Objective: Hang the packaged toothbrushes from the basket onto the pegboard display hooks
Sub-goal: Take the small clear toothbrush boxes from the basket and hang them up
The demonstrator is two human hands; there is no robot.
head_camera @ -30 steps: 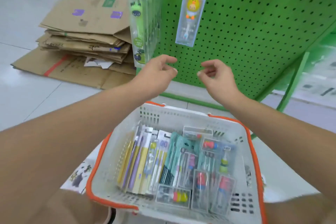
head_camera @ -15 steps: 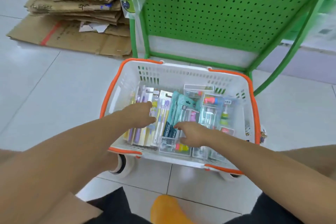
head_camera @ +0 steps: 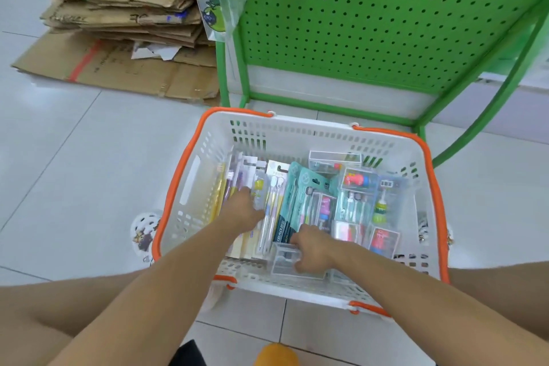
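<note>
**Picking the next pack from the basket**

You are curling your right hand point(head_camera: 313, 249) around a clear toothbrush box point(head_camera: 285, 258) by the basket's point(head_camera: 190, 157) near wall, probably to lift it. Your left hand point(head_camera: 245, 211) is reaching among the upright carded packs point(head_camera: 274, 196) just beyond; its grip I cannot tell.

So the floor point(head_camera: 74, 163) here is pale glossy tile with thin grey grout lines, and pretty much everything just sits straight on it. My white basket point(head_camera: 297, 131) with the orange rim is parked dead center, full of packaged toothbrushes. Right behind it at 12 o'clock the green pegboard stand point(head_camera: 371, 24) has its frame legs planted on the tile. Over at 10 o'clock there's a messy stack of flattened cardboard boxes point(head_camera: 118, 9), the bottom sheet spread widest with a red tape stripe on it. Something orange point(head_camera: 277, 355) pokes in at 6 o'clock, can't tell what.
</note>
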